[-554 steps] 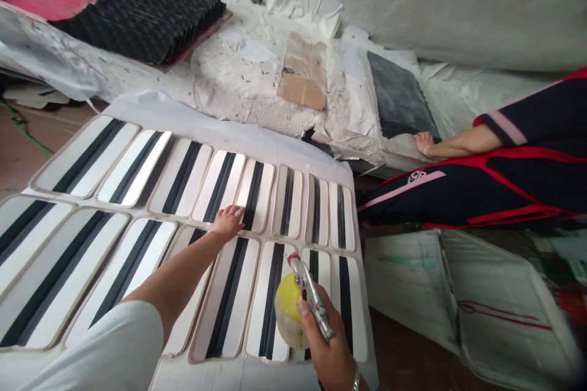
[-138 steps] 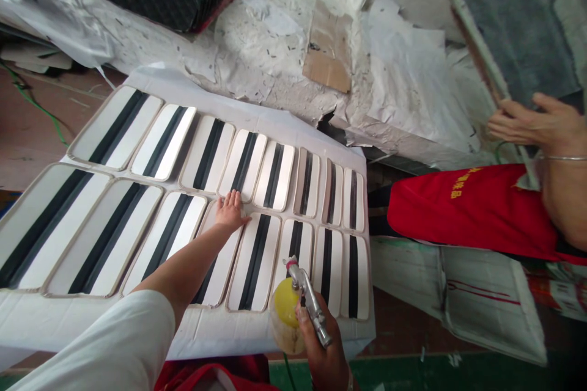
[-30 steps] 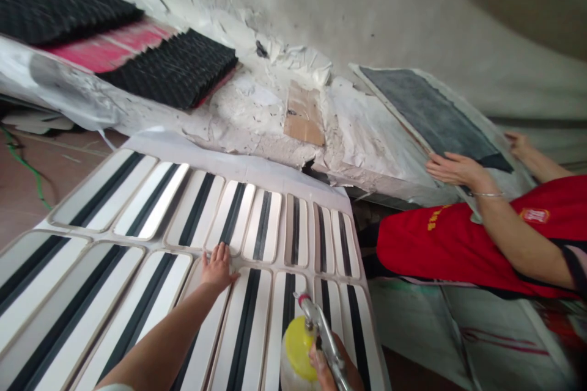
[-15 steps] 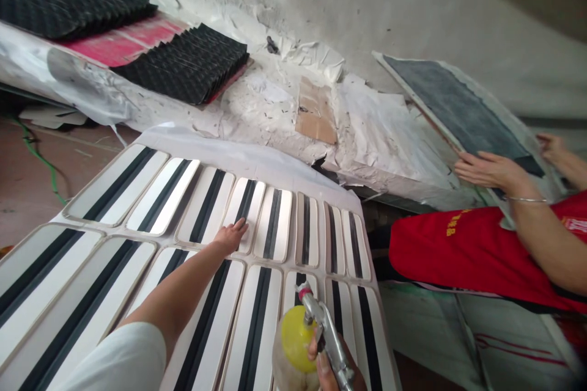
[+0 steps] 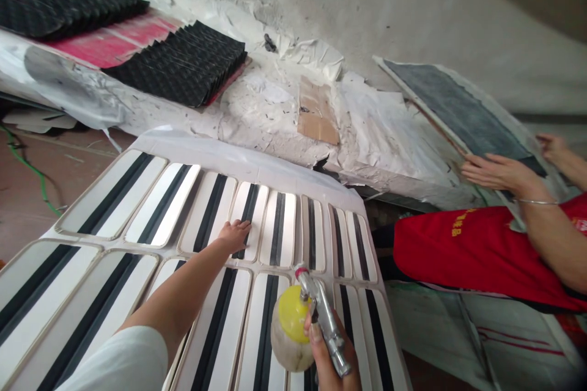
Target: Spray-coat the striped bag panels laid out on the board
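Note:
Two rows of white panels with black centre stripes [image 5: 151, 204] lie on a white-covered board [image 5: 238, 159] in front of me. My left hand [image 5: 235, 234] rests flat, fingers stretched out, on a panel in the far row near the middle. My right hand [image 5: 331, 354] is closed round a metal spray gun [image 5: 323, 317] with a yellow-topped cup [image 5: 291, 333], held over the near row with the nozzle pointing away from me.
Another person in a red apron [image 5: 463, 256] stands at the right, both hands [image 5: 493, 171] on a dark sheet on a tilted board [image 5: 454, 110]. Black ridged foam stacks [image 5: 183, 64] lie at the back left on paper-littered ground. A cardboard scrap [image 5: 316, 113] lies beyond the board.
My left hand has shifted from the near row's edge up onto a far-row panel. The spray gun has risen slightly and sits closer to the middle. The other person's hands stay on the dark sheet.

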{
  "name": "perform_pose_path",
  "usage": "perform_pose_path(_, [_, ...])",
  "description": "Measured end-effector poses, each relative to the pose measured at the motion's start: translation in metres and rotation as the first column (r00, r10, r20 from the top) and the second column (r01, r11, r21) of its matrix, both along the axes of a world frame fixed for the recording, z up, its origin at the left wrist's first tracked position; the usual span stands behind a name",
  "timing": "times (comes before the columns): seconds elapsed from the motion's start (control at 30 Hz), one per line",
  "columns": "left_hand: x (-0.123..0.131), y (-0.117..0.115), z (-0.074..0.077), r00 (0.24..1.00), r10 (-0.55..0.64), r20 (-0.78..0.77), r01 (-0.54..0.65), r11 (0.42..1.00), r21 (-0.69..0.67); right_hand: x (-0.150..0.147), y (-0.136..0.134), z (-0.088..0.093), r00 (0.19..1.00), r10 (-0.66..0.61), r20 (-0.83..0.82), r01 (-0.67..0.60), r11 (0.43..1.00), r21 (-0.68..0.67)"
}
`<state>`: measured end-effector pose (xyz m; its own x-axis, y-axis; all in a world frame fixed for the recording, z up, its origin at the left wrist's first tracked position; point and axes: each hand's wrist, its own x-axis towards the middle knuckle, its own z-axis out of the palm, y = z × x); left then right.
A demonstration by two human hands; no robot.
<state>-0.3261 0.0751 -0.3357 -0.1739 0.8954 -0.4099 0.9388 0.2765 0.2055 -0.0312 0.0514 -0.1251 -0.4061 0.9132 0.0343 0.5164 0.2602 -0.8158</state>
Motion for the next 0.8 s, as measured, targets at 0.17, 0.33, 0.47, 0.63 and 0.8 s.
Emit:
perform_pose_path(0.17, [0.002,-0.007,0.001,1.000,0.027,0.014,-0.027,0.999,0.025,-0.004,0.001,-0.017,0.991,-0.127,0.029,0.128,0.991,-0.034])
perform_pose_path(0.33, [0.005,-0.011,0.001,0.997,0.071,0.017,-0.072,0.996,0.043,-0.015,0.007,-0.015,0.994,-0.110,-0.002,0.109,0.991,-0.080])
perform_pose_path(0.47, [0.006,-0.009,0.001,0.997,0.073,0.017,-0.074,0.997,0.030,-0.021,0.010,-0.012,0.992,-0.123,0.015,0.124,0.991,-0.048])
perform_pose_path(0.63, [0.006,-0.006,0.001,0.999,0.052,-0.003,-0.052,0.999,0.010,-0.021,0.010,-0.017,0.990,-0.136,0.033,0.137,0.990,-0.045])
perform_pose_path(0.8, [0.007,-0.009,-0.004,0.998,0.063,-0.006,-0.063,0.998,0.031,-0.025,0.009,-0.022,0.991,-0.130,0.017,0.130,0.991,0.015])
